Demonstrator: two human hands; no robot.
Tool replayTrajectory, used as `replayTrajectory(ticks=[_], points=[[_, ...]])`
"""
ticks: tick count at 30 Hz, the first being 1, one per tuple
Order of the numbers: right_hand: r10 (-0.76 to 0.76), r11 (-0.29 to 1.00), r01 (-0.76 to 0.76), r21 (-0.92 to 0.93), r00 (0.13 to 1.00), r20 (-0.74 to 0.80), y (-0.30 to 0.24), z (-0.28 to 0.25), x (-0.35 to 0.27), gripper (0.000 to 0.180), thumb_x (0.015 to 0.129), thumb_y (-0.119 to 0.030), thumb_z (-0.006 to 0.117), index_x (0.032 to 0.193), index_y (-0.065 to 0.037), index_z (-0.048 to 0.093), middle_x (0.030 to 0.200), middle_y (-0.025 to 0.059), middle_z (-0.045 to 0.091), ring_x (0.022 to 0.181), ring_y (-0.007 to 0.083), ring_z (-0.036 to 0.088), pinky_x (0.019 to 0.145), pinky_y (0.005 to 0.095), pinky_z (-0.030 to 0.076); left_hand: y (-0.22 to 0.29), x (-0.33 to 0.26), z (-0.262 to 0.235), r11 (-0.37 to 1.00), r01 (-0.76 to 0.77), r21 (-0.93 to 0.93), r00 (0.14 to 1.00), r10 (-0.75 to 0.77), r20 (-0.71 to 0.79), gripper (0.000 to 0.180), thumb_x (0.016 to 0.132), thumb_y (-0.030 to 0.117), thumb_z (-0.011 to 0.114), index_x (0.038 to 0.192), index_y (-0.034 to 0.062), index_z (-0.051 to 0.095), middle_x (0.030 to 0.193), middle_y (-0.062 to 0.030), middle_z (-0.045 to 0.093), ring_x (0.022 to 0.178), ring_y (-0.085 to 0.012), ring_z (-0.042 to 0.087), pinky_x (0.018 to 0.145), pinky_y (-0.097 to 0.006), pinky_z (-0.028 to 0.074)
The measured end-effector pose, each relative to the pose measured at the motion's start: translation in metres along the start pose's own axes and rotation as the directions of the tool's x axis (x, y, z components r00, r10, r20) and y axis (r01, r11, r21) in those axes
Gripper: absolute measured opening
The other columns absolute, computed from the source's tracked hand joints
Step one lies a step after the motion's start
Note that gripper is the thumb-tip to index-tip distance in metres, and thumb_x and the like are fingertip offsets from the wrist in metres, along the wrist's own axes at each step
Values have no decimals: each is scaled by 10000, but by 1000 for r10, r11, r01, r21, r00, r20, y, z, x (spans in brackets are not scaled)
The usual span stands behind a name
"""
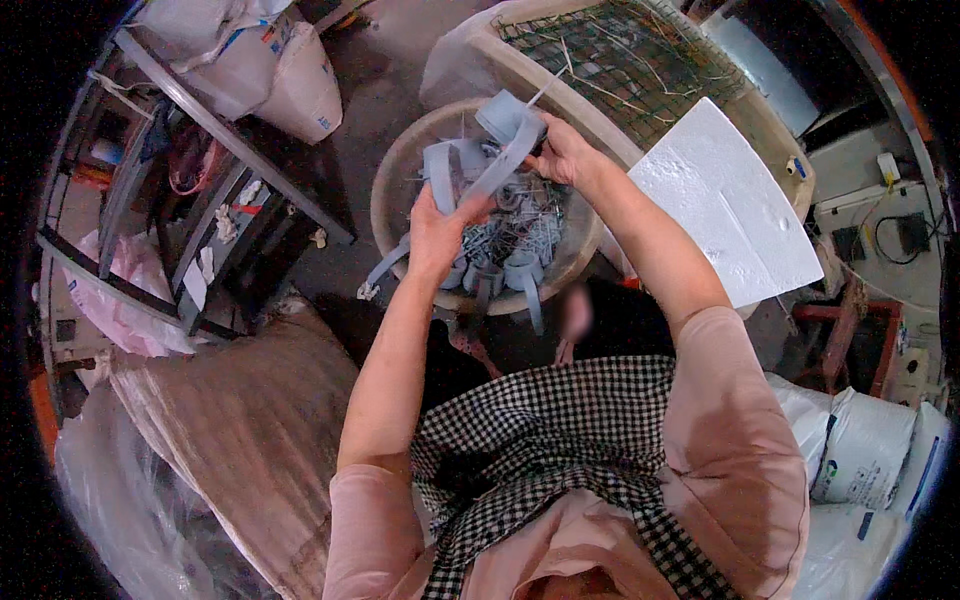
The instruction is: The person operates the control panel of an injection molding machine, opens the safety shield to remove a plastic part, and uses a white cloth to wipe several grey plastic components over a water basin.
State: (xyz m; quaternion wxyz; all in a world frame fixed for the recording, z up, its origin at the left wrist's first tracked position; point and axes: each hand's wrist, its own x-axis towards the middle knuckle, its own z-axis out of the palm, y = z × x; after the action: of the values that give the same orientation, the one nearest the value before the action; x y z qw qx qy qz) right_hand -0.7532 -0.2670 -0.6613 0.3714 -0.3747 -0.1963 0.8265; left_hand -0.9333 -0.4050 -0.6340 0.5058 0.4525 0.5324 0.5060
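My left hand [438, 235] closes round a grey plastic piece with a curved, strip-like part [437, 178] that rises above the fingers. Across from it, my right hand [563, 152] pinches another grey plastic piece, which has a round cup-like end [500, 115]. A long flat grey strip [500, 170] runs slantwise between the two hands; which piece it belongs to I cannot tell. Both hands are above a wide round tub [392, 170]. Inside lie many thin grey plastic bits [525, 225], and several cup-shaped grey pieces with long tails [523, 270] hang at its near rim.
Behind the tub stands a large pale basin [490, 50] covered with green netting [630, 60]. A white foam board [725, 205] leans at the right. On the left are a metal rack [230, 140], white sacks [300, 85] and a brown cloth [240, 410]. White packages [865, 450] lie lower right.
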Motion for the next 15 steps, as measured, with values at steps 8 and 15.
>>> replayTrajectory(ticks=[8,15], points=[[-109,803,256,-538,951,290,-30,-20,-40,485,799,-229,615,1235,-154,418,1119,58,523,963,191,550,717,394,508,22,-14,-13,999,-12,41,995,7,104,282,693,3,678,908,-21,498,776,-98,619,672,-147,610,544,-251,462],[-167,707,268,-655,962,214,-23,-51,-21,585,728,-197,661,1244,-123,395,1047,61,556,882,159,557,678,313,479,23,-13,-12,996,19,84,990,-30,137,286,674,0,681,894,-13,499,776,-96,619,636,-141,597,545,-256,441]])
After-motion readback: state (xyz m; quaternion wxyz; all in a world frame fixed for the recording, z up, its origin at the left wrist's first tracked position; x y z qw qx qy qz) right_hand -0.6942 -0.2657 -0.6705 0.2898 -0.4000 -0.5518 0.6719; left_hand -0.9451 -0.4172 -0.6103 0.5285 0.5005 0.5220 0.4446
